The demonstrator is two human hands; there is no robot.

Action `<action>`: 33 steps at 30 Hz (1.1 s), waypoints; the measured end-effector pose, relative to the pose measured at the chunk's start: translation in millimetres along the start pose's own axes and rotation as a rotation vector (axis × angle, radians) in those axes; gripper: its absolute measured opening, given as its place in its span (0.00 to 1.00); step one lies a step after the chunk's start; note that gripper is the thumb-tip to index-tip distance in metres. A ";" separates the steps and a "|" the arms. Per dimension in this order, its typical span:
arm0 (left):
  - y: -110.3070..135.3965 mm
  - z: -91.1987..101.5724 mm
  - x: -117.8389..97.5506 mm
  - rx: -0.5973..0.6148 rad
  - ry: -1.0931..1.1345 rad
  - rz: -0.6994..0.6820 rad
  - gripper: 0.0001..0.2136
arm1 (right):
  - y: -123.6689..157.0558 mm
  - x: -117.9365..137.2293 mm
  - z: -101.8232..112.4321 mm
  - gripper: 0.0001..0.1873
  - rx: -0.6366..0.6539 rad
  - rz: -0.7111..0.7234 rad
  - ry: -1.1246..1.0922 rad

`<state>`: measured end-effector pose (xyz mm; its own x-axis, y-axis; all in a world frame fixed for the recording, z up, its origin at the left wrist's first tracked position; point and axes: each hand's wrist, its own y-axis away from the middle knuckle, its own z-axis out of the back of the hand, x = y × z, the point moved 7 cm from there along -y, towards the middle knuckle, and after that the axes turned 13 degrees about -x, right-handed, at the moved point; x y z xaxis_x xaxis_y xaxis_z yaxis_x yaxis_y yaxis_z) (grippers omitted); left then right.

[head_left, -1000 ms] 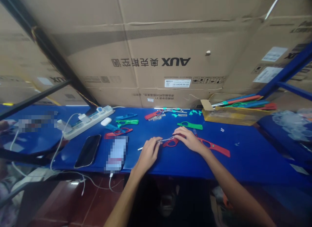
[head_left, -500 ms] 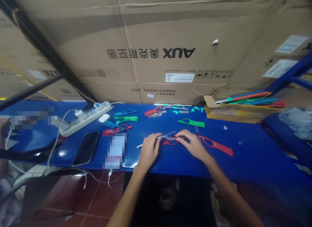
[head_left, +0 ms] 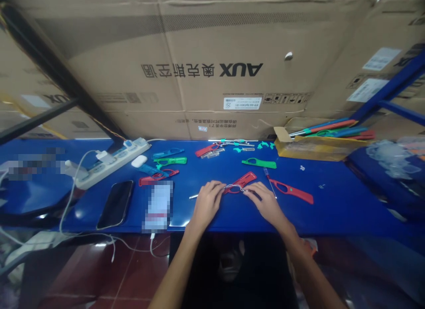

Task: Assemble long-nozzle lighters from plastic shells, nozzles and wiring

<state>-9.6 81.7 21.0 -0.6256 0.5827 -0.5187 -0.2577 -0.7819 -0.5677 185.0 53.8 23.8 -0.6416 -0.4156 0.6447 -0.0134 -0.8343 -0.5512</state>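
Note:
My left hand is closed on a thin metal tube, whose tip sticks out to the left. From its fingertips, white wires arch across to my right hand, which pinches their far end. Right under the wires lies a red lighter casing half, its ring-shaped trigger opening partly behind the wires. Beside my right hand are a small clear tube with a thin rod and another red casing half. What sits inside my right fingertips is too small to make out.
A green casing half lies farther back. Blue, green and red casings lie left, near two phones and a power strip. An open carton holds several long lighters at back right. Large cardboard boxes stand behind.
My right hand has shifted slightly right and down, uncovering the red casing half's upper end. The dark piece at its fingertips no longer shows, and the wires now arch between both hands.

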 end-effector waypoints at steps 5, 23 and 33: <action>0.8 -0.6 3.9 -0.010 -0.017 0.035 0.10 | -19.7 -3.3 -5.0 0.12 0.189 0.135 0.069; -1.0 1.6 3.9 -0.011 0.002 0.066 0.08 | -16.8 -13.0 -8.7 0.15 0.146 0.115 0.088; -1.4 -0.8 -1.0 0.037 -0.118 0.013 0.09 | -15.4 -5.3 -3.0 0.14 0.102 0.135 0.058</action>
<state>-8.0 82.4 21.8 -0.7106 0.5442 -0.4460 -0.2748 -0.7982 -0.5361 186.4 69.9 27.3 -0.6757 -0.5072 0.5350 0.1522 -0.8061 -0.5719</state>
